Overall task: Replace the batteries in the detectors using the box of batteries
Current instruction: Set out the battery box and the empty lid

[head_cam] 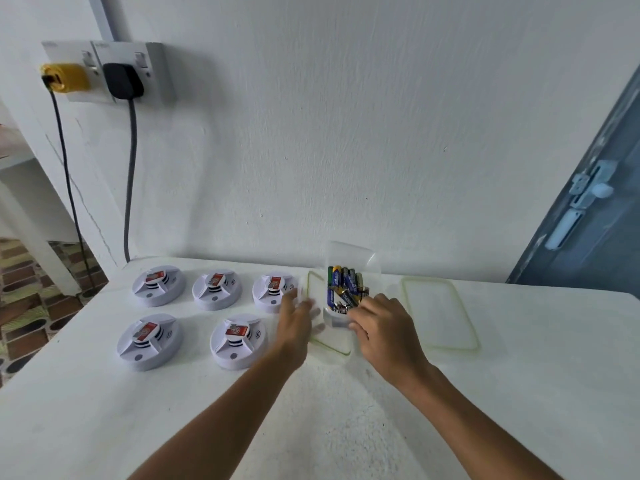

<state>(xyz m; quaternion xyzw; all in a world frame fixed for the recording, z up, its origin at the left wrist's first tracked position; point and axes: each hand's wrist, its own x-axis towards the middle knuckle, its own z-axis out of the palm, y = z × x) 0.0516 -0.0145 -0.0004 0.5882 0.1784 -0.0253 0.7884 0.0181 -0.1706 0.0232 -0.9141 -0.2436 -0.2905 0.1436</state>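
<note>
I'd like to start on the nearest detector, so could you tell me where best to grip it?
Take the nearest detector by its round outer rim, from above, fingers spread around it. It lies flat on the table, and the raised centre looks too narrow for a firm hold.

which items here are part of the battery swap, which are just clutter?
Job:
- five detectors
- battery box
- batteries
- box lid
- left hand and right hand, both at the box

Clutter:
- yellow plug
- black plug
- door latch
</note>
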